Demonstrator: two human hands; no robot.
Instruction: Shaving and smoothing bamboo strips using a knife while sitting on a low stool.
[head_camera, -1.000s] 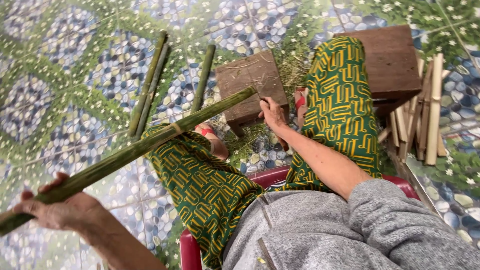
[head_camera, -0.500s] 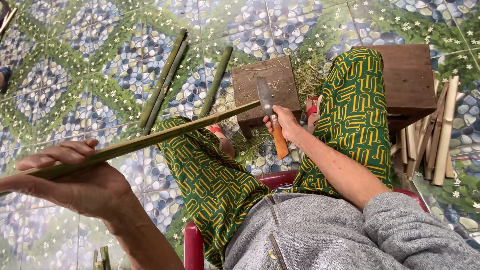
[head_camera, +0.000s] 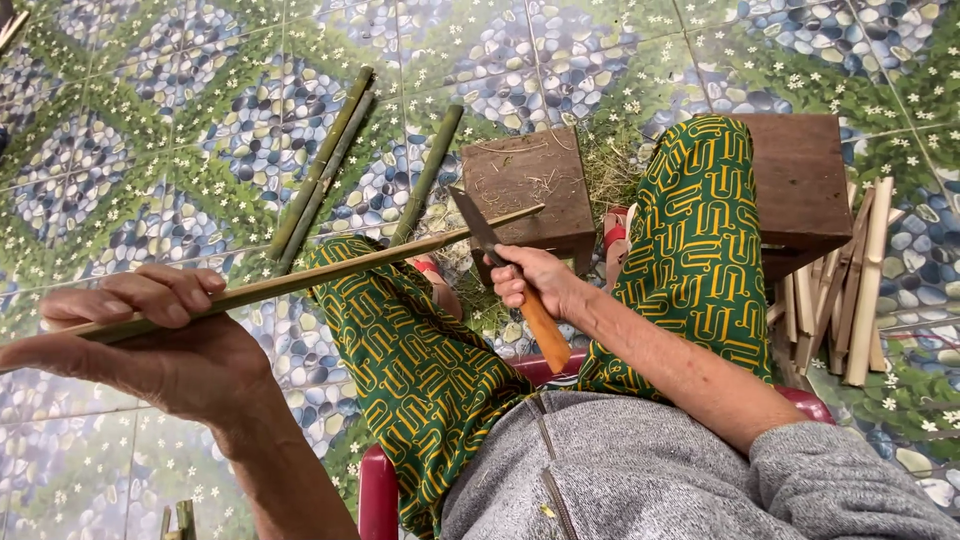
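Note:
My left hand (head_camera: 150, 340) grips one end of a long, thin bamboo strip (head_camera: 360, 263) that slants up to the right across my left knee. Its far tip rests over a small wooden block (head_camera: 525, 185) on the floor. In my right hand (head_camera: 535, 280) is a knife (head_camera: 478, 225) with an orange wooden handle. The dark blade points up and left and lies against the strip near the block. I sit on a red stool (head_camera: 375, 490) in green and yellow patterned trousers.
Three green bamboo stalks (head_camera: 330, 165) lie on the patterned tile floor beyond my left knee. Behind my right knee stands a darker wooden stool (head_camera: 800, 175), and a bundle of split pale bamboo strips (head_camera: 850, 290) lies beside it. Shavings litter the floor around the block.
The green stalk in my left hand has given way to a thin strip, held higher. My right hand has picked up the knife and set its blade against the strip.

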